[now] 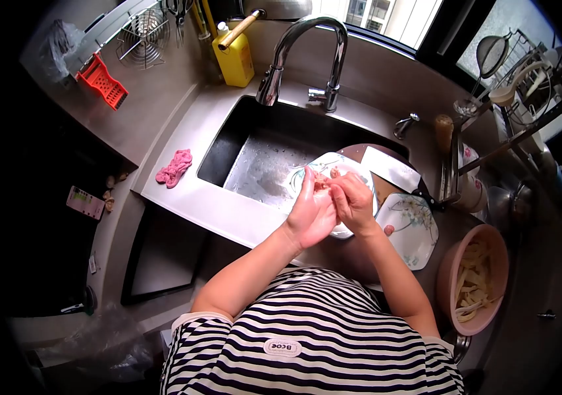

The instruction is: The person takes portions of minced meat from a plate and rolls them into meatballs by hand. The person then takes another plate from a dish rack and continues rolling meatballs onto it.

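My left hand (pixel 314 214) is turned palm up above a white patterned plate (pixel 362 176), with pinkish raw minced meat (pixel 321 182) at its fingers. Against it, my right hand (pixel 355 203) has its fingers bent and pinched at the same meat. A small lump of meat (pixel 335 172) shows on the plate just behind the hands. To the right, a second plate with a floral pattern (pixel 419 224) carries one small meatball (pixel 389 230) near its left edge. The exact shape of the meat between my fingers is partly hidden.
The sink (pixel 248 161) lies beyond my hands under a chrome faucet (pixel 337 66). A knife (pixel 393 170) rests on a round board at the right. Nearby are a pink basin (pixel 445 283) of pale strips, a pink cloth (pixel 174 168), and a yellow bottle (pixel 235 59).
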The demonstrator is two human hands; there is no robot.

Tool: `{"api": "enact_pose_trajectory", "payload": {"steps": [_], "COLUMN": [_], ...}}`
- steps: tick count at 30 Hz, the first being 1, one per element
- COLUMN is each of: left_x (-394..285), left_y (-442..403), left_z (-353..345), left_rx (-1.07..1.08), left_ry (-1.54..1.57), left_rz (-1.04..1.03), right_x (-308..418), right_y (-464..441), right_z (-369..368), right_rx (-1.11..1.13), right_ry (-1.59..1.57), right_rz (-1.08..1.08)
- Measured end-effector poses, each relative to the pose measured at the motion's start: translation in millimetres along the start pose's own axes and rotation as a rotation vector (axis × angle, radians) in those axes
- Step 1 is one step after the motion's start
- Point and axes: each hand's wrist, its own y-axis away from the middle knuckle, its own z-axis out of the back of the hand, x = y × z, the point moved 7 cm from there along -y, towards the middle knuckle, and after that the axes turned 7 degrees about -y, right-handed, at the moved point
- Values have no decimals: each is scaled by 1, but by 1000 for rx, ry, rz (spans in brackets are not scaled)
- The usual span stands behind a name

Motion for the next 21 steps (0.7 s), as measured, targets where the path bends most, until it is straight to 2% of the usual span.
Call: {"api": "enact_pose_trajectory", "payload": {"steps": [1,2,3,5,7,9,10,11,13,14,17,21], "left_x": [4,8,10,11,10,10,10,11,10,11,10,20], "left_y": [1,2,2,2,4,4,3,3,-2,-6,-4,-10], "left_z": [3,4,1,7,21,43,46,48,40,38,35,32], "left_rx": [19,30,44,-19,-203,-376,-370,-379,-333,-187,-245,-164], "left_ry": [-2,-60,-45,-34,16,13,10,9,74,50,-101,-38], "left_rz": [32,71,73,71,63,22,-12,-36,-69,-53,-131,-185], "right_x": [-16,-26,-46,-62,-63,-30,-19,-5,35,34,22,2], "right_y": [4,3,9,10,16,12,12,15,18,20,16,-4], "right_z": [-1,4,6,12,16,12,6,-7,-37,-40,-43,-16], "right_rx": [23,-99,-87,-272,-297,-294,-198,-28,218,228,266,137], "right_ry": [-29,-88,-133,-340,-317,-288,-235,-277,-121,-116,-114,213], "right_rz": [-88,-114,-328,-416,-467,-306,-219,-269,-78,-106,-214,-194]}}
